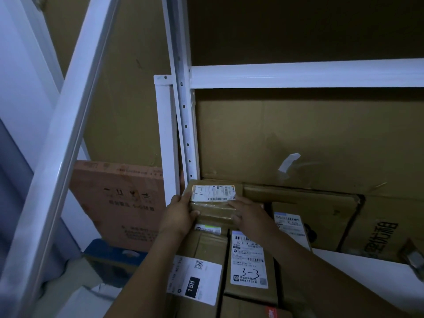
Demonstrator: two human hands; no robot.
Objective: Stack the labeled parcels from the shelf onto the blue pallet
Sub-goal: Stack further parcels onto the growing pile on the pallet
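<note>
Head view: past nearer labelled boxes (249, 260) on the shelf (358, 260), the left hand (181, 214) grips a small labelled parcel (214, 200) while the right hand (247, 214) presses flat on its right side, best lifted level, clear of the white post (187, 134) behind.

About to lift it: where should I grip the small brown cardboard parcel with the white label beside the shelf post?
Grip the small brown cardboard parcel by its two ends, from the front: it lies flat atop other boxes, with the white metal post close at its left.
</note>
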